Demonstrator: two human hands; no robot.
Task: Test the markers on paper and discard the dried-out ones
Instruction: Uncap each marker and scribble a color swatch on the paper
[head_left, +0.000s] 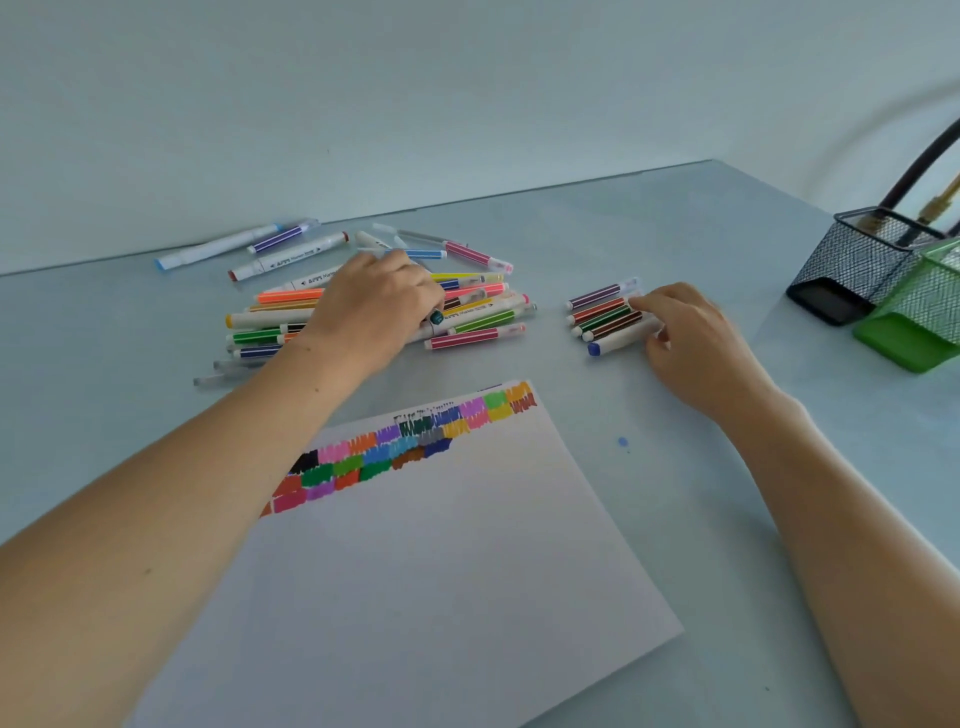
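1. Left hand (376, 306): palm down over the large loose heap of coloured felt-tip markers (467, 312), fingers curled into the heap. A dark teal marker cap (435, 316) shows at the fingertips; whether the fingers actually grip it cannot be told.
2. Right hand (691, 332): resting on the table, fingers bent, fingertips touching the cap ends of the small row of five markers (605, 317). The thumb lies against the white marker with the blue end (618, 340), the nearest of that row.
3. The small row lies to the right of the large heap, apart from it.
4. White sheet of paper (415, 571): flat on the table, nearer the person than both marker groups, between the two forearms. Its far edge carries bands of coloured test scribbles (395, 452).
5. A few markers (280, 249) lie separately at the far left, behind the heap.
6. Pale blue-grey tabletop (675, 234): a small blue ink spot (623, 442) lies right of the paper.
7. Far right: a black wire-mesh pen holder (852, 260), with a green mesh holder (919, 317) just beside it.
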